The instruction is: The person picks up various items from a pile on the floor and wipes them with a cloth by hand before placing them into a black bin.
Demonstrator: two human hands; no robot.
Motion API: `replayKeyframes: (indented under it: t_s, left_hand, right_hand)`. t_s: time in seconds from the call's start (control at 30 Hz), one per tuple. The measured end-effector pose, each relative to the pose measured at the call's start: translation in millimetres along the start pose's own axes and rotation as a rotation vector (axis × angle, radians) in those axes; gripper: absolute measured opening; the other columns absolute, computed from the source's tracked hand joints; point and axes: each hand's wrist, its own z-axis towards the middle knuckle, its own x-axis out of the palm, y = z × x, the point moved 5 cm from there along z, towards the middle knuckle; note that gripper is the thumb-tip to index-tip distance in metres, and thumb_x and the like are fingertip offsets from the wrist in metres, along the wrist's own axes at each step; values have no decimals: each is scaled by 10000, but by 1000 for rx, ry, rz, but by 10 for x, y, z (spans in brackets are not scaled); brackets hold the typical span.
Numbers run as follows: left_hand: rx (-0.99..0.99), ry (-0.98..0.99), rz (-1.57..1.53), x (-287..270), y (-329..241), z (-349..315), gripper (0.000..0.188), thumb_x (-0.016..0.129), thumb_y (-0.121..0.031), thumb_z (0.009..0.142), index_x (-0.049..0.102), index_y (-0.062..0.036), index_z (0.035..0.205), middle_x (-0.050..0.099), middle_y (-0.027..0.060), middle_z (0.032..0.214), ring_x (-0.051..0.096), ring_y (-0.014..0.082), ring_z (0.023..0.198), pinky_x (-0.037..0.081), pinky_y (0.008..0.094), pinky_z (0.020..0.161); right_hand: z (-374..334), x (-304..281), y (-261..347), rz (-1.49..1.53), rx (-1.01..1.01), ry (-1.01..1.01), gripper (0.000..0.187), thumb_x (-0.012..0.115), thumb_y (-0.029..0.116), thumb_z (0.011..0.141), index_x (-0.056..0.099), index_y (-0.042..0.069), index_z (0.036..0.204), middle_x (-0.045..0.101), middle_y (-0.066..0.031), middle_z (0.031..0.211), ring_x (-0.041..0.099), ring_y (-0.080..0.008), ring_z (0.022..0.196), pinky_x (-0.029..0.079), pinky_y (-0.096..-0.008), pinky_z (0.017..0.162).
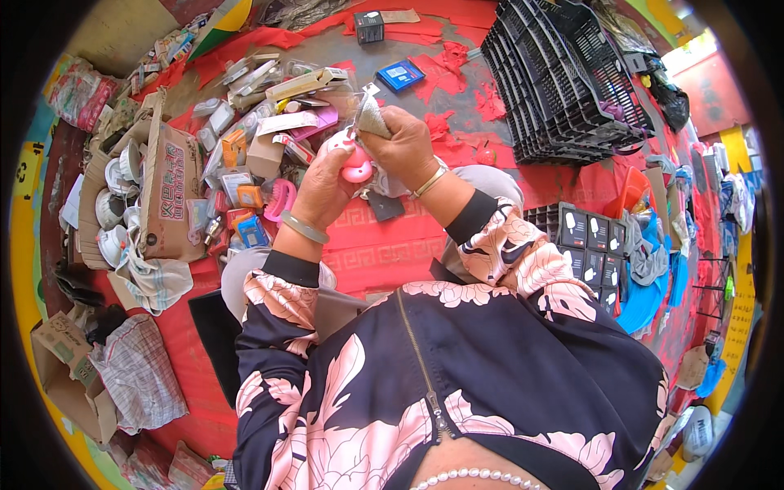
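Observation:
My left hand (pixel 325 186) is closed around a small rounded pink and white object (pixel 357 167), whose exact kind I cannot make out. Close beside it, my right hand (pixel 407 147) grips a crumpled light grey cloth (pixel 373 119) against the upper side of the pink object. The fingers hide part of both things. Just below the hands, a dark flat piece (pixel 385 207) lies near the red floor covering (pixel 376 260). To the left of my left hand sits a pink ring-shaped plastic item (pixel 280 198), among a heap of small packages (pixel 253 147).
Left of the heap stands an open cardboard box (pixel 173 188) with white round items. Stacked black plastic crates (pixel 555 82) rise at the far right. Small black boxes (pixel 584 245) fill a crate by my right elbow. A blue package (pixel 400 75) and a black box (pixel 369 27) lie ahead.

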Motion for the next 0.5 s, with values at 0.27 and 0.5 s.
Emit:
replayKeyframes:
  t_s: [0.27,0.5]
  left_hand:
    - [47,2,-139,-39,-44,48,319,363,-230,940,438,-44,1188,527,94,1123,542,197,1002,466,347,847]
    - [215,-103,-147,-409,-171,117,330,386,-253,956,415,-39,1206,544,89,1080,566,182,930,493,297,780]
  right_hand:
    - [-94,66,255,-277,-322,118,191,623,132,717,634,29,878,593,-132,950,568,-315,879,459,-370,771]
    - [-257,271,349,-323,-550,516,200,594,81,713,647,61,905,584,-123,974,546,-300,949,437,-373,829]
